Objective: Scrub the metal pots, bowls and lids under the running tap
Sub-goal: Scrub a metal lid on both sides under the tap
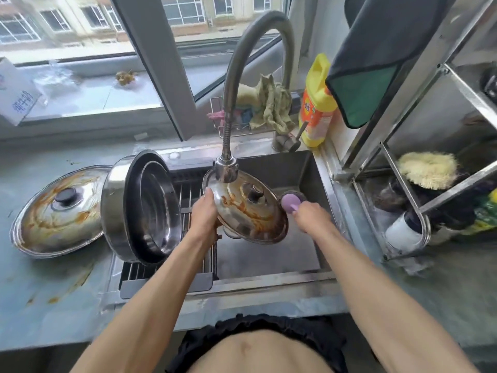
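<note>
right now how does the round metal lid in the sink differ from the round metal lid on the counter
The round metal lid in the sink is held tilted under the tap head, its rim gripped by the left hand; the round metal lid on the counter lies untouched. The right hand holds a purple-handled scrubber beside the sink lid only. Both have a dark knob and orange smears.

Yellow detergent bottle (317,103) beside a dark hanging cloth (368,63); rags (269,103) behind.
</note>
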The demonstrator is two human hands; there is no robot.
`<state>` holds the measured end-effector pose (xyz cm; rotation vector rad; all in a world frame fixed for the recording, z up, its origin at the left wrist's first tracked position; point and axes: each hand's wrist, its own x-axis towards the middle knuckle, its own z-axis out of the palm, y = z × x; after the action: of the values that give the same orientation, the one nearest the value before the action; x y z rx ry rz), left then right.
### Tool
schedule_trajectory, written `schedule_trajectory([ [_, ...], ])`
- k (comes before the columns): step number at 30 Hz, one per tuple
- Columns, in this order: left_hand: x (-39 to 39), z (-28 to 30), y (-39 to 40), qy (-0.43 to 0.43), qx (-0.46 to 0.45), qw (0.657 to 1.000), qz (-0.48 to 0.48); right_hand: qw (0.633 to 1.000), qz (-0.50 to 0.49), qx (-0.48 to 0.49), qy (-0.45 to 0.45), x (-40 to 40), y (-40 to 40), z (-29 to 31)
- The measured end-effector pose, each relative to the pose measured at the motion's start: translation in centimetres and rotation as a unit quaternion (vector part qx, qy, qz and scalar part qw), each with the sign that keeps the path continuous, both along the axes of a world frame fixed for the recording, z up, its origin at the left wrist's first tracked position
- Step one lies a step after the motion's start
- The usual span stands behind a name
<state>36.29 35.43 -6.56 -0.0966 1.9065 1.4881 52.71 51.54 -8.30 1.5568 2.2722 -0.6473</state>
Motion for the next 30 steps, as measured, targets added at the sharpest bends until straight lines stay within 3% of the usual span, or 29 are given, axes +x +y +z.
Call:
schedule_trajectory([
  [4, -1.1, 0.0, 1.8, 0.032, -0.007, 0.999, -0.030, 0.987, 0.100, 0.062, -0.105, -2.6, 2.9, 3.1],
  [12, -1.4, 0.8, 4.8, 0.072, -0.040, 0.996, -0.031, 0.969, 0.133, 0.204, -0.045, -6.9, 7.6, 5.6],
  [30, -2.0, 0.3, 5.9, -0.027, 0.036, 0.998, 0.046, 0.965, 0.151, 0.212, -0.009, -10.2, 12.2, 2.1],
])
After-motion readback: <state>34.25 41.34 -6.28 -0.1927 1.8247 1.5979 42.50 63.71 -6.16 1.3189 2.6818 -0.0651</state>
